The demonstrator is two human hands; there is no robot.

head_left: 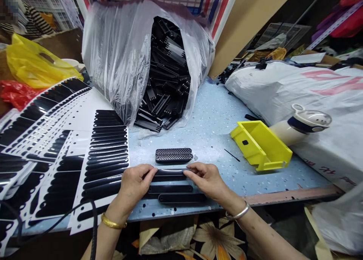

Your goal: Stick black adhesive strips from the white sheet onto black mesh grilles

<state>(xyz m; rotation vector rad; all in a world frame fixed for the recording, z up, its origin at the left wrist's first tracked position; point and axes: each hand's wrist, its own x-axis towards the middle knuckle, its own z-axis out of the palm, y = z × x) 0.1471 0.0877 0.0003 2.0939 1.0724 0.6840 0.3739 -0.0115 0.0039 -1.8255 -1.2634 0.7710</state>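
Note:
My left hand (137,186) and my right hand (210,180) pinch the two ends of a glossy, narrow black strip (170,172), held level over the table. Whether it is one of the stickers or a plastic piece I cannot tell. Just beyond it lie black perforated bars (173,155), side by side. On my side of the strip rest two long black rounded bars, a farther one (170,189) and a nearer one (183,198). To the left of my left hand lies a white sheet (78,193) carrying rows of black strip stickers (107,150).
A clear plastic bag (116,59) spills black plastic parts (167,74) at the back. More sticker sheets (61,112) overlap at left, crossed by a black cable (95,222). A yellow bin (252,142), a bottle (300,125) and a white sack (272,82) stand right.

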